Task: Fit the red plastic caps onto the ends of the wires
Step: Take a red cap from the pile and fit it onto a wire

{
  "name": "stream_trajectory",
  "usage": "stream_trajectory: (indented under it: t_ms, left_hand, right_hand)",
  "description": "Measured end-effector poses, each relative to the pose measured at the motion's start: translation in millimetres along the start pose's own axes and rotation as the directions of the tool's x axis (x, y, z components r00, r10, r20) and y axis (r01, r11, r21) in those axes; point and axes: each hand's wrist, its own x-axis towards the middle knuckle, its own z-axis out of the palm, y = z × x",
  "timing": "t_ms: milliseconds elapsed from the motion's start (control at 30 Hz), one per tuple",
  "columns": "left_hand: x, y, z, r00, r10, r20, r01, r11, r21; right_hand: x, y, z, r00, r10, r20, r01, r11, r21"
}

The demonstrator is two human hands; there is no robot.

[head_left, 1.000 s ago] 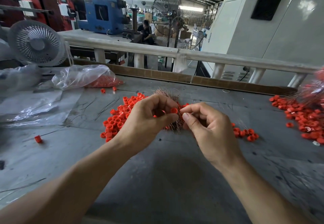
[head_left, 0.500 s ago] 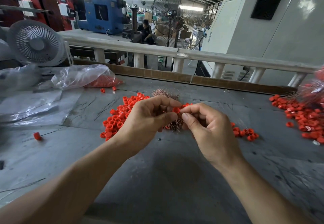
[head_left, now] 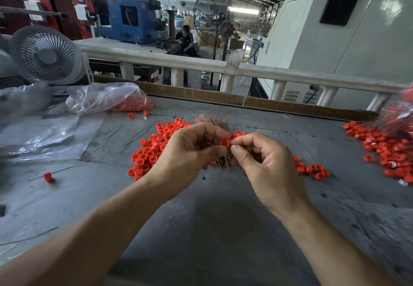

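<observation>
My left hand (head_left: pixel 190 151) pinches a red plastic cap (head_left: pixel 225 142) between thumb and fingertips, above the grey table. My right hand (head_left: pixel 266 165) meets it from the right, thumb and forefinger pinched at the cap; the thin wire between them is too fine to see clearly. Behind and under my hands lies a bundle of copper wires (head_left: pixel 213 121). A pile of loose red caps (head_left: pixel 154 149) spreads to the left of my hands, and a small group of caps (head_left: pixel 312 169) lies to the right.
A clear plastic bag (head_left: pixel 105 97) with red caps lies at the back left, near a white desk fan (head_left: pixel 45 55). Another heap of caps and capped wires (head_left: pixel 388 149) fills the right edge. One cap on a wire (head_left: pixel 48 177) lies at the left. A railing (head_left: pixel 245 71) borders the table's far side.
My two hands have closed together slightly; the cap in my left fingers now meets my right fingertips.
</observation>
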Motion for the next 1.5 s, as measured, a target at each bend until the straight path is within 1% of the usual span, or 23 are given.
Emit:
stream_trajectory:
  t_ms: [167,333,500,667,800,933,1133,1267,1500]
  left_hand:
    - [0.6,-1.7,0.6,1.000,-0.008,0.005,0.008,1.000,-0.023]
    - [1.7,-4.1,0.7,1.000,0.004,0.013,-0.004,1.000,0.001]
    - [3.4,-6.7,1.6,1.000,0.002,-0.001,-0.002,1.000,0.001]
    - [3.0,-7.6,0.9,1.000,0.004,-0.025,-0.005,1.000,-0.028]
    - [3.7,-8.2,0.0,0.999,0.000,-0.040,-0.002,0.999,-0.042]
    - [3.1,-8.6,-0.7,0.999,0.001,-0.036,-0.002,0.999,-0.033]
    - [2.6,-7.6,0.2,1.000,-0.004,-0.024,0.004,1.000,-0.011]
    - [0.8,-5.4,1.5,1.000,0.014,0.010,-0.014,1.000,0.019]
    - [-0.3,-4.4,2.6,1.000,0.005,0.019,-0.005,1.000,-0.005]
  right_hand:
    - [0.7,4.3,0.3,1.000,-0.009,0.004,0.009,1.000,-0.021]
    - [1.3,5.6,1.1,1.000,-0.020,-0.004,0.019,0.999,-0.037]
    - [1.6,6.3,1.9,1.000,-0.026,-0.010,0.026,0.998,-0.050]
    - [1.0,4.8,0.9,1.000,-0.021,0.015,0.021,0.999,-0.036]
    - [0.6,2.1,0.1,1.000,-0.027,-0.005,0.027,0.999,-0.045]
    - [0.1,-0.1,0.0,1.000,-0.016,0.003,0.016,0.999,-0.046]
    - [-0.5,-2.1,-0.8,1.000,-0.005,-0.022,0.005,1.000,0.004]
    - [-0.3,-2.8,-0.6,1.000,-0.010,-0.019,0.009,1.000,-0.009]
    - [0.5,-1.6,-1.0,0.999,-0.022,-0.032,0.021,0.999,-0.035]
